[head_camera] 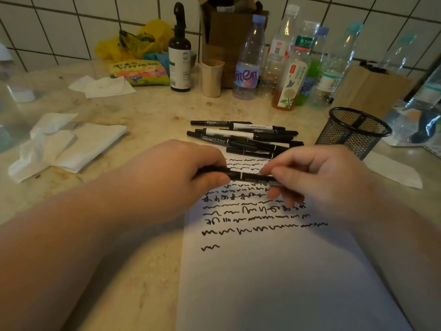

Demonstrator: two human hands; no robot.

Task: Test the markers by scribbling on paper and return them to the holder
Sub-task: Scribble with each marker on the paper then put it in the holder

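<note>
A black marker [248, 177] lies level between both hands above the white paper [274, 271]. My left hand [181, 170] grips its left end, and my right hand [317, 177] pinches its right part. A thin pale gap shows near the marker's middle. Rows of black scribbles cover the paper's upper half. Several black markers [243, 137] lie in a pile just beyond the paper. The black mesh holder [353, 132] stands upright to the right of the pile, and no marker is visible inside it.
Crumpled white tissues [66, 144] lie at the left on the beige counter [143, 111]. Plastic bottles [293, 68], a brown spray bottle [179, 51], a paper cup [211, 77], a snack bag and cardboard stand along the tiled wall. A plastic bag sits far right.
</note>
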